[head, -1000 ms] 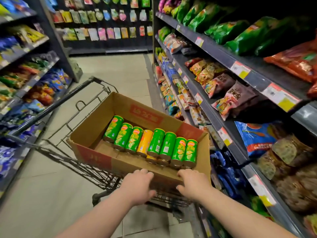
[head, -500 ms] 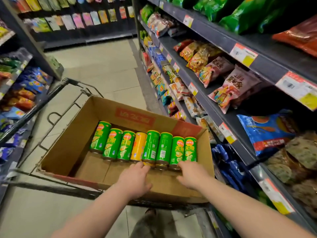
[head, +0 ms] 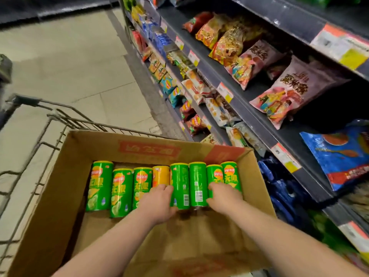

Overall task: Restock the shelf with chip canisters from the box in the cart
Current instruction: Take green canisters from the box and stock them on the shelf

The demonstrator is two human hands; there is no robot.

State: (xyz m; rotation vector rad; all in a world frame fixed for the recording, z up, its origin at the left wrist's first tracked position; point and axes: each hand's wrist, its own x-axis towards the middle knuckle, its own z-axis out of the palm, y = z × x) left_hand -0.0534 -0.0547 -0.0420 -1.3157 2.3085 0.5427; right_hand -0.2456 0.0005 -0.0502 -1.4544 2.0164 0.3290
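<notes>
Hands (head: 157, 200) (head: 224, 196) now on flat canisters (head: 197, 182), lids away.

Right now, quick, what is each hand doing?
Left hand: closed round the yellow canister.
Right hand: closed round the green canister second from right.

Soft overhead light falls bright on the floor (head: 75, 56) beyond the left hand (head: 157, 202). The shelves (head: 259, 118) beyond the right hand (head: 223, 196) sink into deep shadow under each board. The canisters (head: 180, 184) between the hands look fairly sharp. Motion blur smears the cart (head: 26, 99) left of the left hand and the bags (head: 327, 232) right of the right forearm. Straight edges bow near the borders.
</notes>
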